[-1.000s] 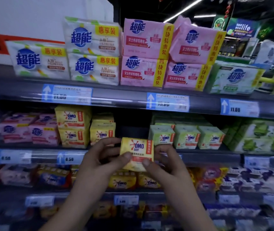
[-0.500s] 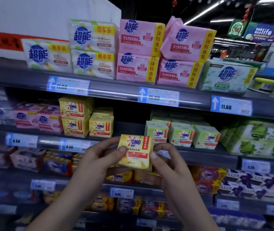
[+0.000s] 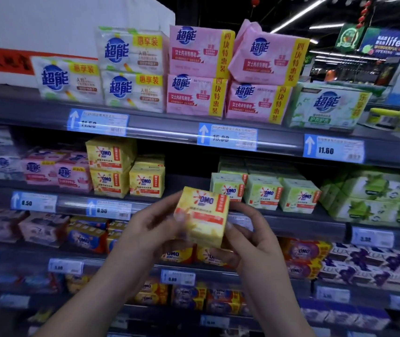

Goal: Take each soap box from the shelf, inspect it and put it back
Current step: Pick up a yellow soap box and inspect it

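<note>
A yellow OMO soap box [image 3: 203, 215] is held up in front of the middle shelf, tilted a little with its printed face toward me. My left hand [image 3: 155, 229] grips its left side with thumb and fingers. My right hand [image 3: 250, 239] holds its right and lower edge. More yellow OMO boxes [image 3: 126, 169] stand stacked on the middle shelf [image 3: 184, 183] to the left, with a dark gap beside them. Green OMO boxes [image 3: 264, 190] stand to the right of that gap.
The top shelf carries white packs [image 3: 121, 69], pink packs [image 3: 230, 71] and a green pack [image 3: 325, 105]. Small pink boxes [image 3: 55, 173] sit at the middle shelf's left. Lower shelves hold more soap bars. Blue price tags [image 3: 225, 137] line the shelf edges.
Both hands have turned the yellow box, so it now shows more of its lower side and tilts. My view has shifted left and closer to the shelves.
</note>
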`<act>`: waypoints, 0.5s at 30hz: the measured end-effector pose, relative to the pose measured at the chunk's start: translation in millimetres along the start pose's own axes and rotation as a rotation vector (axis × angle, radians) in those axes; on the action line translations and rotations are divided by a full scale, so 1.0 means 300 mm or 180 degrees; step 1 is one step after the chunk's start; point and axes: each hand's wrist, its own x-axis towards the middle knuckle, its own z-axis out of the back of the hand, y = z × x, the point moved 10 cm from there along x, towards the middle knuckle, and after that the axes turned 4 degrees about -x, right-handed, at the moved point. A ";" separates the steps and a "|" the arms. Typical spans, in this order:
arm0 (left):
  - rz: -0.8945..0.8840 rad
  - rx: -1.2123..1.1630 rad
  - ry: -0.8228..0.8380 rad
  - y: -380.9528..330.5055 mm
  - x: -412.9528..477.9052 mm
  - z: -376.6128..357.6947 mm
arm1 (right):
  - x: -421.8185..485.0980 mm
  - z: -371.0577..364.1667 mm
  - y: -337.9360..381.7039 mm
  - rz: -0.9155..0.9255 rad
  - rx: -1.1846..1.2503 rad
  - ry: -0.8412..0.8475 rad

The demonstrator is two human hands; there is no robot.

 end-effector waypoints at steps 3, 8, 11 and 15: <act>-0.0434 0.0611 0.0035 -0.047 -0.018 -0.005 | 0.008 0.012 -0.027 -0.0222 0.0151 -0.0011; -0.0726 0.0603 -0.0185 -0.081 -0.015 0.009 | 0.018 -0.030 -0.016 -0.0373 0.0306 0.0423; -0.0741 0.0748 -0.0082 -0.091 -0.019 0.002 | 0.019 -0.045 -0.003 -0.0392 0.0256 0.0607; -0.0573 0.0909 0.0184 -0.057 -0.016 -0.014 | 0.025 -0.004 0.033 -0.0080 0.0056 0.0366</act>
